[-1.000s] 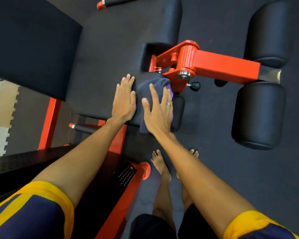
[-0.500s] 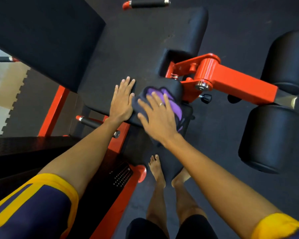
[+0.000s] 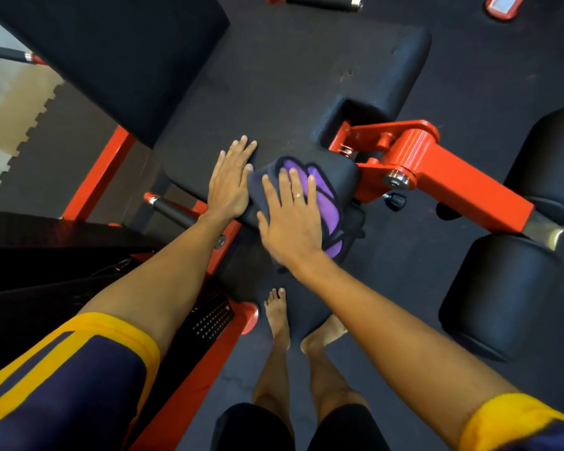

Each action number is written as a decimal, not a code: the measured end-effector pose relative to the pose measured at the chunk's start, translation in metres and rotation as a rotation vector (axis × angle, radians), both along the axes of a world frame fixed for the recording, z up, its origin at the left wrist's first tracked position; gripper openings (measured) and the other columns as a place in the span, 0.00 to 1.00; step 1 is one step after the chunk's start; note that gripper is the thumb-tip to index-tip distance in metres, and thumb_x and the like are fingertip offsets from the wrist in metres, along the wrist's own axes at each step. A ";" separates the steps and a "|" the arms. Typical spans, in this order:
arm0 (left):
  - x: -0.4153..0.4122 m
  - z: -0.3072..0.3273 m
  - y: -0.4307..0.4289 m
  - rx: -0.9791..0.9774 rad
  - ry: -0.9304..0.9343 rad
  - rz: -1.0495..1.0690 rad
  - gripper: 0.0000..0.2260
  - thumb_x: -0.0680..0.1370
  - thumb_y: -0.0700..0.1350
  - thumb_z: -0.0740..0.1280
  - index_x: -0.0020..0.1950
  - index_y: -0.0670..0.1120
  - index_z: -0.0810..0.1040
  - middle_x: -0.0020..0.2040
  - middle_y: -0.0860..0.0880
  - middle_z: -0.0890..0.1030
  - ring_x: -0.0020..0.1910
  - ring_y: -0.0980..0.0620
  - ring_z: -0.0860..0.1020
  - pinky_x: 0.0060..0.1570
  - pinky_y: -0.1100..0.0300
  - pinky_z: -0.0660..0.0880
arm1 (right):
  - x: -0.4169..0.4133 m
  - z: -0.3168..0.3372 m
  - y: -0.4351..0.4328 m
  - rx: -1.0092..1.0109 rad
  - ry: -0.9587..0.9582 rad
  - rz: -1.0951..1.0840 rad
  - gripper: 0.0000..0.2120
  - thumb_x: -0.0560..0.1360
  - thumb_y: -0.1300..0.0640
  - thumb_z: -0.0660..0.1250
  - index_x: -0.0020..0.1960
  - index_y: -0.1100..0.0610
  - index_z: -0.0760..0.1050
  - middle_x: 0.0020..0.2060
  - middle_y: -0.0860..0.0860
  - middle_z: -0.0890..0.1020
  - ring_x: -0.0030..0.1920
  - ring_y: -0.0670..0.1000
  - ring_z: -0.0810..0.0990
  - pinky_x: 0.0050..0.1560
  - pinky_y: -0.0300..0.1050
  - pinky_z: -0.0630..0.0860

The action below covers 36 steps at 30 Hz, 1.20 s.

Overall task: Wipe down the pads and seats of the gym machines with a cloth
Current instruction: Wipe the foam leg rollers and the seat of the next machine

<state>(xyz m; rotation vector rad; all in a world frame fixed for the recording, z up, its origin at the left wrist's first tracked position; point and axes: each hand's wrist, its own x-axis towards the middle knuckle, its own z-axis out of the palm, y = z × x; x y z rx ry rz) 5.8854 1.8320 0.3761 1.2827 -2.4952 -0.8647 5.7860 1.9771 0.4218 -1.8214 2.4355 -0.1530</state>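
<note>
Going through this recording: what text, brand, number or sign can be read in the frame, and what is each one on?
No text is readable in this frame.
Red-rimmed plate at the top edge: its pale panel is too blurred to read.
Cloth under the right hand: purple shapes only, with no letters discernible.
Seat pad and orange frame: no label or number is visible.

No writing, number or sign can be read. A purple print is seen on the cloth (image 3: 323, 196) at the near edge of the seat (image 3: 274, 92); no letters can be made out in it.
</note>
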 end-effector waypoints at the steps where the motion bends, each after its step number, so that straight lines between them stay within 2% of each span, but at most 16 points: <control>1: 0.001 0.000 0.001 0.000 0.005 -0.003 0.21 0.87 0.50 0.49 0.81 0.50 0.62 0.82 0.49 0.59 0.81 0.53 0.53 0.79 0.59 0.43 | 0.004 0.000 0.014 0.008 0.001 0.034 0.34 0.79 0.45 0.63 0.80 0.58 0.61 0.77 0.64 0.66 0.79 0.64 0.60 0.77 0.69 0.53; 5: 0.001 -0.001 -0.001 0.019 0.013 -0.012 0.21 0.87 0.51 0.50 0.81 0.49 0.63 0.82 0.49 0.59 0.81 0.53 0.53 0.79 0.61 0.42 | 0.004 -0.001 0.020 0.098 0.084 0.126 0.37 0.79 0.42 0.64 0.81 0.60 0.59 0.76 0.66 0.66 0.78 0.66 0.62 0.75 0.70 0.58; 9: 0.004 -0.003 -0.008 0.047 0.018 0.002 0.21 0.88 0.50 0.51 0.81 0.49 0.62 0.82 0.49 0.60 0.81 0.55 0.51 0.77 0.65 0.40 | 0.009 0.002 -0.013 0.192 0.105 0.184 0.37 0.80 0.39 0.61 0.80 0.61 0.60 0.77 0.66 0.65 0.78 0.65 0.62 0.76 0.70 0.57; 12: 0.002 -0.002 -0.003 0.009 -0.016 0.000 0.21 0.88 0.50 0.49 0.81 0.49 0.61 0.82 0.49 0.59 0.81 0.54 0.52 0.78 0.61 0.41 | -0.013 0.000 0.014 0.107 0.011 0.267 0.37 0.80 0.37 0.62 0.80 0.59 0.61 0.78 0.63 0.65 0.79 0.62 0.61 0.78 0.66 0.55; 16: -0.002 -0.004 -0.003 -0.023 -0.045 0.036 0.21 0.87 0.48 0.50 0.81 0.49 0.61 0.82 0.50 0.59 0.81 0.54 0.52 0.79 0.59 0.42 | -0.037 -0.002 0.034 0.025 -0.023 0.347 0.31 0.82 0.40 0.60 0.79 0.56 0.66 0.76 0.59 0.69 0.78 0.59 0.65 0.79 0.62 0.57; 21: -0.001 -0.005 -0.005 -0.017 -0.005 0.018 0.21 0.87 0.50 0.51 0.80 0.47 0.63 0.81 0.48 0.61 0.81 0.51 0.53 0.80 0.55 0.46 | -0.049 0.005 -0.044 0.144 -0.064 0.297 0.27 0.84 0.44 0.55 0.81 0.51 0.60 0.80 0.53 0.64 0.80 0.55 0.58 0.80 0.57 0.47; 24: -0.003 -0.006 -0.004 -0.041 -0.021 0.029 0.21 0.86 0.46 0.52 0.80 0.47 0.64 0.81 0.48 0.62 0.81 0.50 0.54 0.80 0.54 0.47 | -0.078 0.002 -0.059 0.149 -0.109 0.141 0.28 0.84 0.44 0.56 0.81 0.52 0.60 0.80 0.54 0.62 0.81 0.55 0.56 0.80 0.57 0.49; 27: -0.004 -0.007 -0.005 -0.049 -0.031 0.036 0.20 0.86 0.44 0.55 0.79 0.47 0.64 0.80 0.49 0.62 0.81 0.50 0.55 0.80 0.53 0.47 | -0.073 0.000 -0.034 0.080 -0.110 0.027 0.29 0.82 0.43 0.58 0.80 0.53 0.64 0.78 0.57 0.66 0.80 0.56 0.59 0.80 0.59 0.53; 30: -0.009 -0.005 -0.016 -0.032 -0.027 0.024 0.20 0.85 0.43 0.57 0.77 0.46 0.67 0.79 0.48 0.64 0.81 0.50 0.56 0.80 0.53 0.47 | -0.051 -0.004 -0.009 0.017 -0.086 0.086 0.29 0.80 0.43 0.58 0.78 0.56 0.68 0.76 0.58 0.70 0.78 0.59 0.64 0.78 0.63 0.56; 33: -0.022 0.000 -0.024 -0.010 0.002 0.058 0.18 0.84 0.41 0.58 0.74 0.44 0.70 0.77 0.46 0.67 0.79 0.48 0.60 0.79 0.54 0.48 | -0.060 -0.010 -0.037 0.041 -0.042 0.180 0.29 0.80 0.44 0.59 0.77 0.56 0.68 0.75 0.58 0.71 0.77 0.59 0.65 0.79 0.64 0.54; 36: -0.027 0.002 -0.028 -0.012 -0.007 0.055 0.19 0.82 0.40 0.58 0.74 0.44 0.69 0.77 0.46 0.66 0.79 0.48 0.60 0.79 0.53 0.48 | -0.089 -0.013 -0.086 0.110 -0.056 0.082 0.30 0.82 0.45 0.59 0.80 0.55 0.62 0.78 0.59 0.65 0.80 0.59 0.60 0.80 0.61 0.51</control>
